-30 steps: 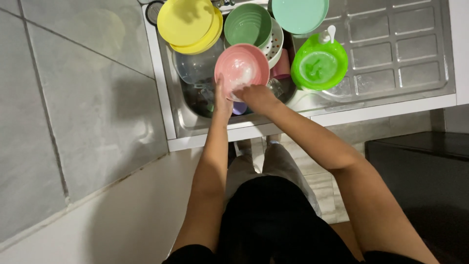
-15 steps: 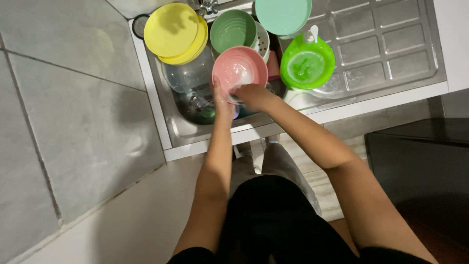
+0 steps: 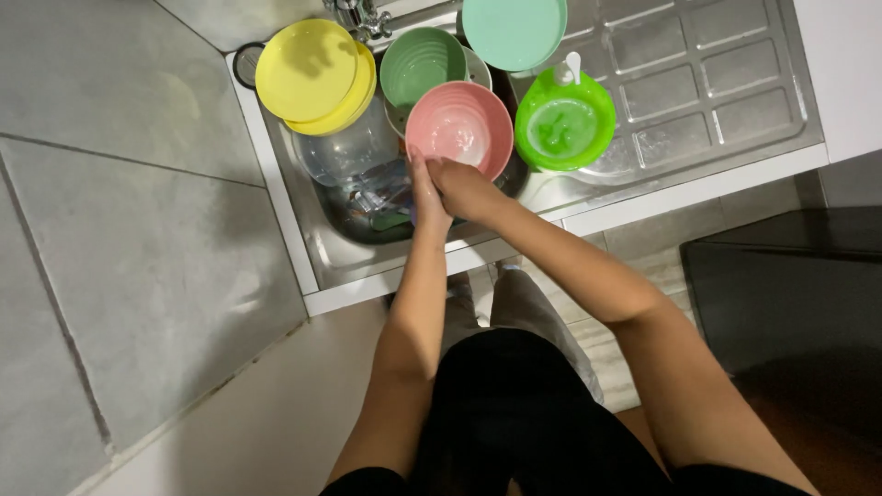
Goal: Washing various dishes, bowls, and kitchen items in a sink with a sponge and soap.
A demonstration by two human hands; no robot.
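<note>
Over the steel sink [image 3: 322,248], the left hand [image 3: 424,193] is clasping the near rim of the pink bowl [image 3: 459,124], fingers curled on its edge, while the right hand [image 3: 466,186] is pressing closed against the same rim. Crowding it are a sage bowl [image 3: 421,64], stacked yellow plates [image 3: 312,73], a mint plate [image 3: 514,32] and a bright green bowl [image 3: 563,124]; only the ribbed drainboard [image 3: 717,83] is offering room. Since a second ago, the right hand is withdrawing from the bowl's glossy ridged interior to its rim.
</note>
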